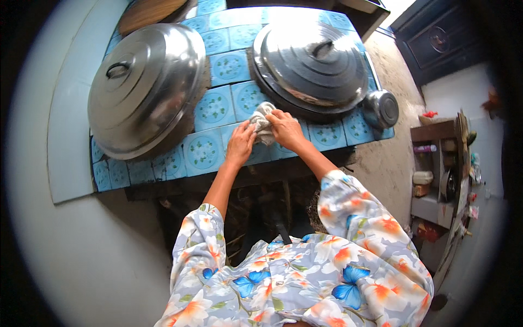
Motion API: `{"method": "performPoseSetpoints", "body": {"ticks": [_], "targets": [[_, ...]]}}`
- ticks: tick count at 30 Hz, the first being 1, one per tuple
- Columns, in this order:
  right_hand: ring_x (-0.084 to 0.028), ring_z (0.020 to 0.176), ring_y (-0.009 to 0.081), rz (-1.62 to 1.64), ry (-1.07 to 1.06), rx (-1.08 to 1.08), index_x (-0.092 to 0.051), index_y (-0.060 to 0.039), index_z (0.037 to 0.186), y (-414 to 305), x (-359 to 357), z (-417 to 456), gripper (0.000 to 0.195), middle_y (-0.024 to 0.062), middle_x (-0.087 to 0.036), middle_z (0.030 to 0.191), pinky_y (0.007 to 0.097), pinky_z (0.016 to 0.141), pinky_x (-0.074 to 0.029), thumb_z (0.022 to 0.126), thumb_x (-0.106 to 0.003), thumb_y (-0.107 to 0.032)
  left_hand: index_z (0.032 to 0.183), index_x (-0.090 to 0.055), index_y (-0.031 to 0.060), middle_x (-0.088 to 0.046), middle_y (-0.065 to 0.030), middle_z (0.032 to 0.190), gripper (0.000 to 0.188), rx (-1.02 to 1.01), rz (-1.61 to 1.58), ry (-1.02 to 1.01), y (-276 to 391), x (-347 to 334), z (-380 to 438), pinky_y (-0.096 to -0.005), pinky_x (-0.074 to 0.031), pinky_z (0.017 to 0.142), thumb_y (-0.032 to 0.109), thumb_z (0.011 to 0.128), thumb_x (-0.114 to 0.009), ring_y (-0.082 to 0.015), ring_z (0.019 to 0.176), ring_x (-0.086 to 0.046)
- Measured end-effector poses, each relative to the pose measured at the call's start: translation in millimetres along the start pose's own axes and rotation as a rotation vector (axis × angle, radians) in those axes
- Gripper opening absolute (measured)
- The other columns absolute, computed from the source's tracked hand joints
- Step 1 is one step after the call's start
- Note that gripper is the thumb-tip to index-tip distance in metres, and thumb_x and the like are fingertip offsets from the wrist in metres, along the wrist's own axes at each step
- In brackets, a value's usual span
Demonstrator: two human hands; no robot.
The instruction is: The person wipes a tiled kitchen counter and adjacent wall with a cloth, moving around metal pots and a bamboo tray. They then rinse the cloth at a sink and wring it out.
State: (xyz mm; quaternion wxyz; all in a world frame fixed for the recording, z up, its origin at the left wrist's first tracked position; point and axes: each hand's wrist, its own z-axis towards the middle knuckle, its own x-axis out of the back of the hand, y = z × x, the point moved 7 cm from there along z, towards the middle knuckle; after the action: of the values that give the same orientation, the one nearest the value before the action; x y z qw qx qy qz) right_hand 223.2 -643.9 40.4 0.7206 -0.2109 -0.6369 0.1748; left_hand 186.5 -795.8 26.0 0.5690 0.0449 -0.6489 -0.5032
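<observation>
Between my two hands is a bunched, pale cloth [262, 118] over the front part of the blue tiled stove top [213, 108]. The fingers of my left hand [241, 143] press on the cloth's left side. From the right, my right hand [287, 128] grips the same cloth. Just beyond my right hand, a domed metal lid [302, 65] with a dark handle covers a wide dark-rimmed wok. A second domed metal lid [151, 81] lies to the left of my hands. Its near edge reaches the front tiles.
A small metal pot [382, 109] stands at the stove's right corner. At the back left is a round wooden lid [149, 14]. A pale wall [77, 102] borders the left side. Shelves [435, 171] with several household items stand right. Below the front edge is a dark recess.
</observation>
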Motion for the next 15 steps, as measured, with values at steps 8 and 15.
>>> {"method": "performPoseSetpoints", "body": {"ticks": [8, 15], "targets": [[-0.052, 0.106, 0.0341, 0.099, 0.132, -0.061, -0.060, -0.0071, 0.103, 11.0, -45.3, -105.6, 0.030, 0.0098, -0.057, 0.114, 0.0442, 0.093, -0.041, 0.074, -0.055, 0.000, 0.103, -0.061, 0.0001, -0.056, -0.0152, 0.121, 0.019, -0.035, 0.033, -0.026, 17.1, -71.8, -80.6, -0.0437, -0.036, 0.102, 0.009, 0.086, -0.058, -0.0355, 0.119, -0.046], [-0.058, 0.091, 0.0360, 0.388, 0.270, -0.222, -0.062, -0.0030, 0.092, 43.2, 56.9, -145.4, 0.027, 0.0151, -0.062, 0.096, 0.0413, 0.080, -0.047, 0.072, -0.047, 0.004, 0.092, -0.058, -0.0026, -0.054, -0.0034, 0.070, 0.024, 0.324, -0.598, -0.223, 83.9, -94.4, -48.0, -0.0285, -0.041, 0.063, 0.019, 0.096, -0.048, -0.0097, 0.069, -0.046]]}}
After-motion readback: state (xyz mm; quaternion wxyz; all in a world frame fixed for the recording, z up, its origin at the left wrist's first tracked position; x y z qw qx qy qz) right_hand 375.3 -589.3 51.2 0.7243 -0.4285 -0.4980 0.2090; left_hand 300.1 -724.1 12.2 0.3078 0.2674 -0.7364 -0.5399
